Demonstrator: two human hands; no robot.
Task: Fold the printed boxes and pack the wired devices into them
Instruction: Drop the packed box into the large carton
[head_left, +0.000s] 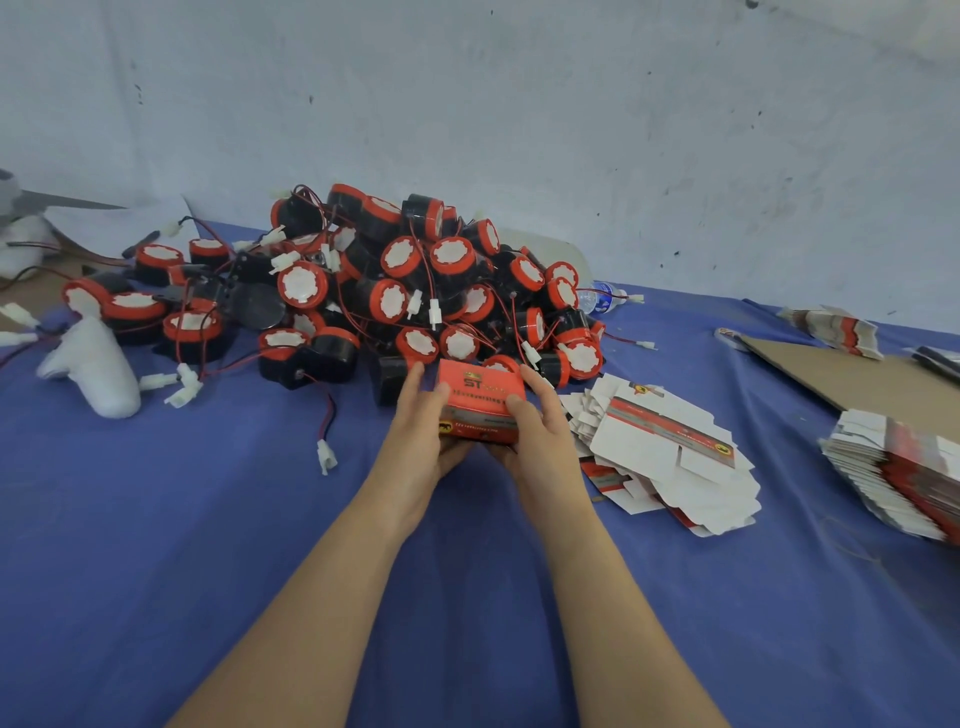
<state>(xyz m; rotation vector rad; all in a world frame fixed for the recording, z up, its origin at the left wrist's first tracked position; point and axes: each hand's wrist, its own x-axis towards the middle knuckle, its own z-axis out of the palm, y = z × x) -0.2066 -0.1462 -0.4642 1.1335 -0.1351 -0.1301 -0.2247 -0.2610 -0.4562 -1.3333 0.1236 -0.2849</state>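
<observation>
A red printed box (480, 401), folded into shape, is held between both hands just in front of the device pile. My left hand (422, 426) grips its left end with fingers along the far side and the thumb on top. My right hand (537, 431) grips its right end the same way. Behind it lies a big heap of round black wired devices (415, 275) with red caps, red-black leads and white plugs. Flat unfolded printed boxes (670, 457) lie scattered to the right of my right hand.
A blue cloth (208, 545) covers the table. A tall stack of flat boxes (898, 478) sits at the right edge, beside brown cardboard (852, 379). White foam wrapping (98, 369) lies at left. A water bottle (597, 297) lies behind the heap, with a grey wall beyond.
</observation>
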